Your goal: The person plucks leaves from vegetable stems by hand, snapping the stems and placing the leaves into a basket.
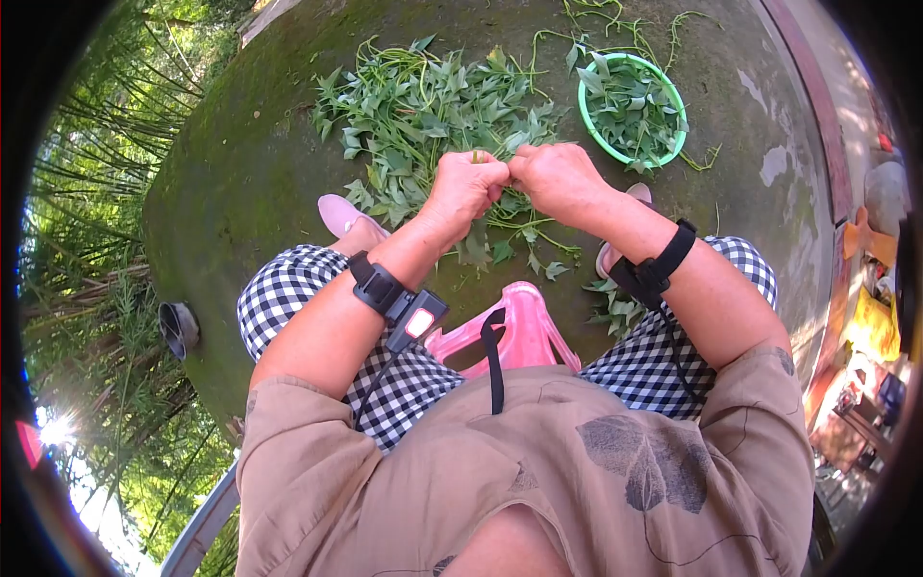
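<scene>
My left hand (465, 188) and my right hand (556, 179) meet fingertip to fingertip in front of me, both closed in a pinch. A short bit of a green leafy stem (475, 157) pokes up from my left fist; the rest of it is hidden by the fingers. Just beyond my hands spreads a large heap of leafy green vines (423, 106) on the ground. To the right of the heap, a round green plastic basket (681, 135) holds picked leaves (630, 106).
A pink plastic stool (524, 317) stands between my knees. Loose bare stems (673, 38) lie around the basket, and a few leaves (620, 313) lie near my right foot. Mossy concrete (260, 183) surrounds everything. At left are a small dark pot (179, 329) and bamboo-like foliage (115, 192).
</scene>
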Demonstrator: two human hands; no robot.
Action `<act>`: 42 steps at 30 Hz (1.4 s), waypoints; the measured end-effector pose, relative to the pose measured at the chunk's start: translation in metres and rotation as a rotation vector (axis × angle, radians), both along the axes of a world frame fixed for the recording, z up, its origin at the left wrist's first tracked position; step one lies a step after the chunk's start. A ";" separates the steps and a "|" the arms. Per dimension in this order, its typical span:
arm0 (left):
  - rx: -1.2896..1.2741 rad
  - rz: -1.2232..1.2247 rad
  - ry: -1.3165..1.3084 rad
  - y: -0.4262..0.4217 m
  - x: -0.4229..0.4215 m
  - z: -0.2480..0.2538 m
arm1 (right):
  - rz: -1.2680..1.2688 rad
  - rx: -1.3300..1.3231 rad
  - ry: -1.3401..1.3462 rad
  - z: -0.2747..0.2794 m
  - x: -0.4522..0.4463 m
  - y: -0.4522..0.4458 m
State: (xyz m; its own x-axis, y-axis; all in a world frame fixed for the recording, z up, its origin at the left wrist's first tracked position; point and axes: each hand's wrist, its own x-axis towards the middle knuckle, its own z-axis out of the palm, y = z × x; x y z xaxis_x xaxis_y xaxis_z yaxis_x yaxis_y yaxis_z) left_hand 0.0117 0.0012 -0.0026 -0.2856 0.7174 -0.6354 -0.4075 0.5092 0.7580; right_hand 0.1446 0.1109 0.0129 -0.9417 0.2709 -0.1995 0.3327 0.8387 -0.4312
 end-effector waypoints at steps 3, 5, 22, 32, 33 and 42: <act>-0.019 0.036 -0.019 0.001 -0.002 -0.003 | -0.132 -0.196 0.082 -0.006 0.000 0.003; -0.027 0.054 -0.035 0.000 -0.003 -0.004 | -0.227 -0.353 0.118 -0.009 0.000 0.007; 0.244 0.120 -0.537 0.000 -0.030 -0.013 | -0.736 0.210 0.040 -0.009 0.045 0.101; 0.238 0.321 -0.580 0.010 -0.030 -0.035 | -0.405 -0.405 -0.027 0.008 -0.011 -0.001; 0.240 0.322 -0.567 0.011 -0.031 -0.030 | -0.429 -0.419 -0.017 0.005 -0.012 -0.002; 0.354 0.217 -0.552 0.015 -0.018 -0.007 | -0.659 -1.146 0.193 -0.010 -0.021 -0.003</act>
